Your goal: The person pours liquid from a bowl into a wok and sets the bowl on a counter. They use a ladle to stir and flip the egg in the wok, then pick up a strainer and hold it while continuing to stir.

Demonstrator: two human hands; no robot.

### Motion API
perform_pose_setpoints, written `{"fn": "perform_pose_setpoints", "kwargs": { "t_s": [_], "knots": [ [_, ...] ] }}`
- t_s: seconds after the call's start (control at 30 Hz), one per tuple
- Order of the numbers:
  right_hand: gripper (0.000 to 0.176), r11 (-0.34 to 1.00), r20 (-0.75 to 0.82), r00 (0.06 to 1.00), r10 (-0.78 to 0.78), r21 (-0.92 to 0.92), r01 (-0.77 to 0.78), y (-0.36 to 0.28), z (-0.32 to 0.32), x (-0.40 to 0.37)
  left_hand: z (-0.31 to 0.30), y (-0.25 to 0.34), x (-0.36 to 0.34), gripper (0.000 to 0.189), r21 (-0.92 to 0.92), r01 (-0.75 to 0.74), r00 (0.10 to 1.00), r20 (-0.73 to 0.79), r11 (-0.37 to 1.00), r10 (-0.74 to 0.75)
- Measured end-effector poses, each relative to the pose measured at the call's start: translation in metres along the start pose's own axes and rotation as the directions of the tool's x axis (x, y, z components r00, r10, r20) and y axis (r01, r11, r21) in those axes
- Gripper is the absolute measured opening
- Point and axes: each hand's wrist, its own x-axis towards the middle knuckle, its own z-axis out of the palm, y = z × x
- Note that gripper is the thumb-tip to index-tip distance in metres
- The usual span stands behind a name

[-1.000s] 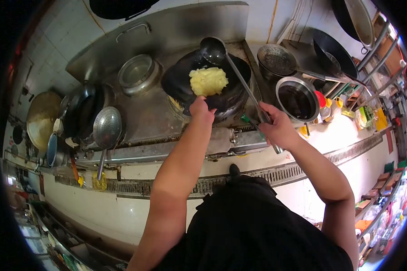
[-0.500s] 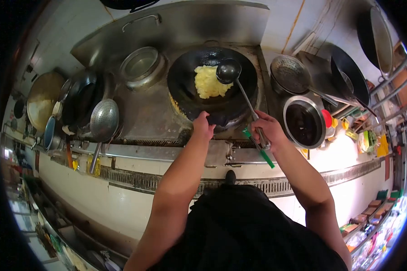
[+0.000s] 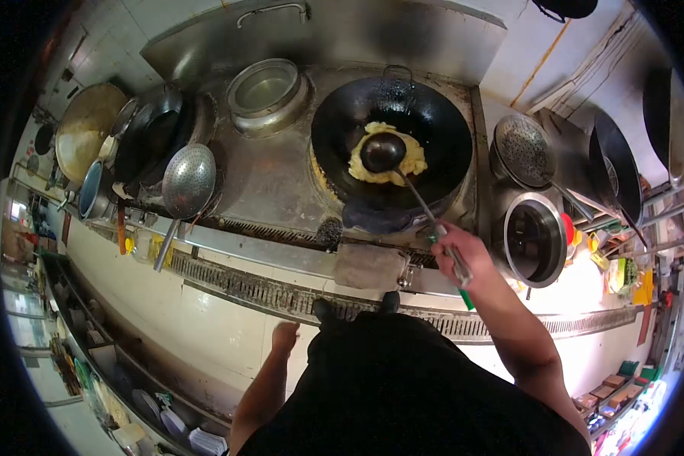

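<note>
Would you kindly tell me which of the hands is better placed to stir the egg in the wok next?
Right. The right hand grips the ladle, whose bowl sits on the egg in the wok. The left hand hangs empty, low by the counter front, far from the wok.

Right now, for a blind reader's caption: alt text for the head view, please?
The right hand holds a long ladle, its bowl on yellow food in a black wok on a steel stove. The left hand hangs empty near the stove front; a perforated skimmer lies further left.

Matt black metal wok; glossy steel ladle; dull steel stove top
</note>
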Motion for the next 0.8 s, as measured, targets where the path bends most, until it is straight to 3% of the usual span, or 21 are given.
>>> {"fn": "perform_pose_setpoints", "kwargs": {
  "t_s": [0.03,0.07,0.1,0.17,0.2,0.23,0.3,0.33,0.37,0.4,0.43,0.47,0.5,0.6,0.67,0.7,0.77,0.8],
  "knots": [
    [0.053,0.998,0.024,1.000,0.008,0.060,-0.009,0.002,0.001,0.012,-0.016,0.025,-0.020,0.038,0.109,0.519,0.843,0.102,0.848,-0.529],
    [0.050,0.996,0.018,0.999,-0.035,0.078,0.034,0.005,0.002,0.028,-0.017,-0.022,-0.029,0.042,0.497,0.258,0.891,0.210,0.829,-0.403],
    [0.050,0.995,0.011,0.999,-0.045,0.086,0.044,0.009,0.005,0.042,-0.020,-0.079,-0.041,0.045,0.760,-0.082,0.881,0.358,0.645,-0.310],
    [0.045,0.975,-0.027,0.985,-0.172,0.136,0.174,0.019,0.015,0.061,-0.042,-0.124,-0.053,0.046,0.751,-0.138,0.772,0.490,0.646,-0.405],
    [0.027,0.968,0.006,0.982,-0.188,0.170,0.184,0.026,0.018,0.064,-0.046,-0.167,-0.046,0.046,0.485,0.239,0.738,0.473,0.842,-0.481],
    [0.027,0.967,-0.002,0.981,-0.196,0.169,0.193,0.033,0.026,0.058,-0.056,-0.144,-0.043,0.046,0.484,0.229,0.737,0.481,0.845,-0.475],
    [0.029,0.958,-0.141,0.976,-0.168,0.208,0.195,0.051,0.047,0.034,-0.092,-0.055,-0.028,0.042,0.568,-0.118,0.926,0.358,0.814,-0.116],
    [0.026,0.968,-0.182,0.973,-0.139,0.184,0.172,0.060,0.054,0.024,-0.091,-0.072,-0.020,0.035,0.123,0.300,0.938,0.144,0.946,-0.316],
    [0.026,0.967,-0.195,0.971,-0.140,0.184,0.177,0.068,0.061,0.018,-0.105,-0.064,0.000,0.029,0.404,0.218,0.915,0.232,0.889,-0.330],
    [0.024,0.971,-0.124,0.984,-0.131,0.184,0.152,0.073,0.066,0.014,-0.103,-0.109,0.012,0.026,0.183,0.158,0.970,0.157,0.970,-0.188],
    [0.022,0.975,-0.050,0.991,-0.120,0.182,0.127,0.078,0.070,0.011,-0.105,-0.112,0.026,0.021,0.247,0.238,0.961,0.080,0.939,-0.265],
    [0.022,0.975,-0.061,0.991,-0.119,0.181,0.128,0.078,0.071,0.016,-0.112,-0.103,0.030,0.022,0.121,0.276,0.959,0.028,0.953,-0.282],
    [0.023,0.970,-0.091,0.988,-0.126,0.196,0.142,0.073,0.069,0.030,-0.112,-0.149,0.049,0.021,0.115,0.040,0.984,0.168,0.993,-0.059],
    [0.026,0.950,-0.155,0.972,-0.178,0.231,0.211,0.059,0.063,0.070,-0.123,-0.120,0.059,0.019,0.124,-0.089,0.989,0.126,0.988,0.073],
    [0.026,0.950,-0.162,0.964,-0.211,0.199,0.241,0.060,0.066,0.065,-0.128,-0.078,0.050,0.013,0.017,0.180,0.983,0.036,0.983,-0.181],
    [0.025,0.947,-0.173,0.955,-0.240,0.175,0.270,0.063,0.065,0.061,-0.127,-0.060,0.041,0.013,0.005,0.183,0.983,0.027,0.983,-0.183],
    [0.026,0.947,-0.176,0.957,-0.229,0.189,0.261,0.074,0.056,0.043,-0.125,-0.030,0.028,0.013,-0.257,0.419,0.896,-0.034,0.870,-0.442],
    [0.015,0.966,-0.138,0.978,-0.153,0.189,0.178,0.076,0.059,0.026,-0.105,-0.132,0.035,0.020,0.035,0.097,0.995,0.004,0.995,-0.097]
  ]
}}
